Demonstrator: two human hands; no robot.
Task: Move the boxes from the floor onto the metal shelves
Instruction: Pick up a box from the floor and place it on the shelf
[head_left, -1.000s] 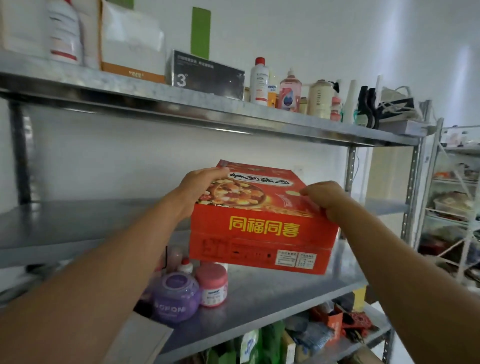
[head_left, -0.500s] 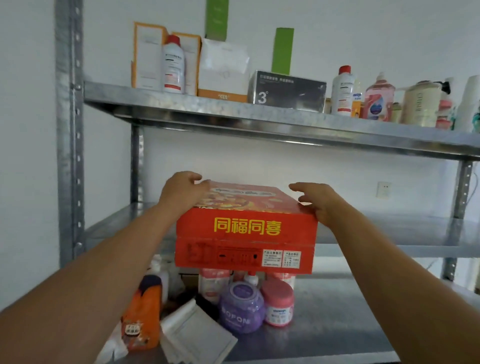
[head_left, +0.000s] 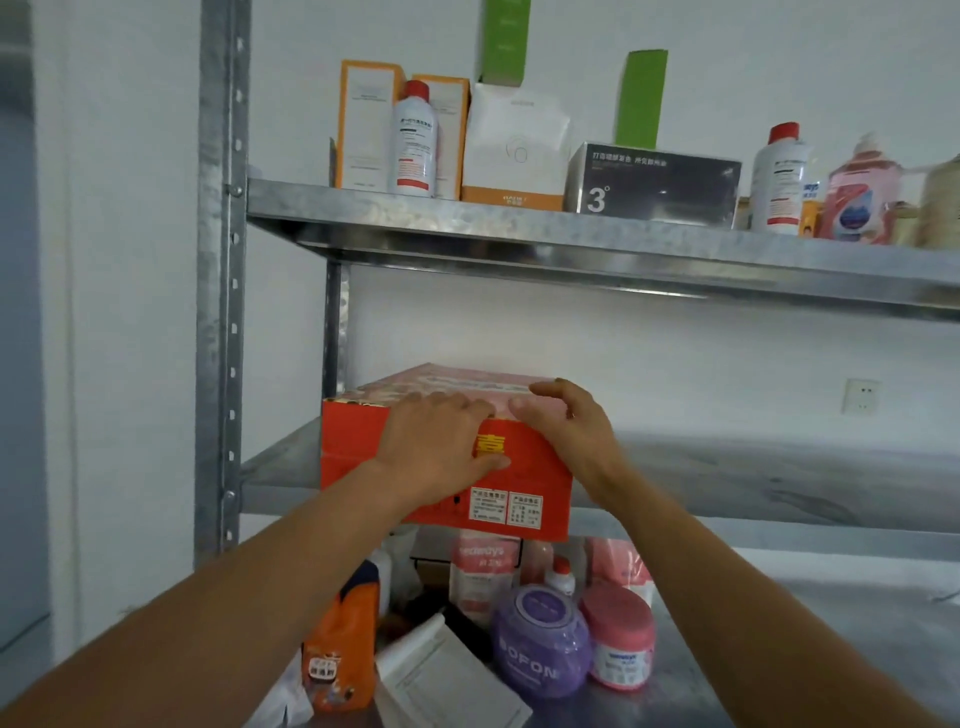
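**While both hands rest on it, red box sits on middle shelf**

Where the middle shelf (head_left: 779, 467) meets the rear post at its left end, the red box (head_left: 353, 441) lies flat, its front face at the shelf's front lip. The left hand (head_left: 441, 447) lies flat across that face, fingers (head_left: 467, 415) straight and pressed together. The right hand (head_left: 571, 431) arches over the box's top front edge near the right corner, fingers (head_left: 558, 389) bent and slightly spread. On the lower shelf (head_left: 831, 623) stand a purple jar (head_left: 540, 639) and a pink jar (head_left: 618, 634). Bottles and a grey box (head_left: 654, 179) line the upper shelf (head_left: 571, 234).
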